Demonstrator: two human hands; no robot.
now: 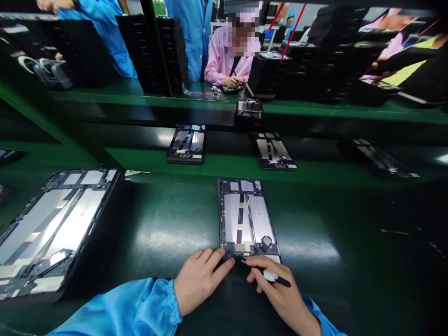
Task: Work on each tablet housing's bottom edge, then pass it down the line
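An opened tablet (229, 219) lies on the green bench in front of me, its metal plates, ribbon cables and a small square part showing. My left hand (199, 275) rests at its near left corner, fingers stretched out and touching the edge. In my right hand (275, 284) is a slim tool (276, 277) with a white and black handle, gripped between thumb and fingers. The tool's tip points at the tablet's near edge; its exact kind is hard to make out.
A stack topped by another opened tablet (75, 210) stands at left. Beyond, several opened tablets lie on a dark strip, such as one tablet (189, 142) and another tablet (275, 149). Tall black stacks (150, 53) and a person in pink (231, 56) are across the bench. A green post (59, 116) slants at left.
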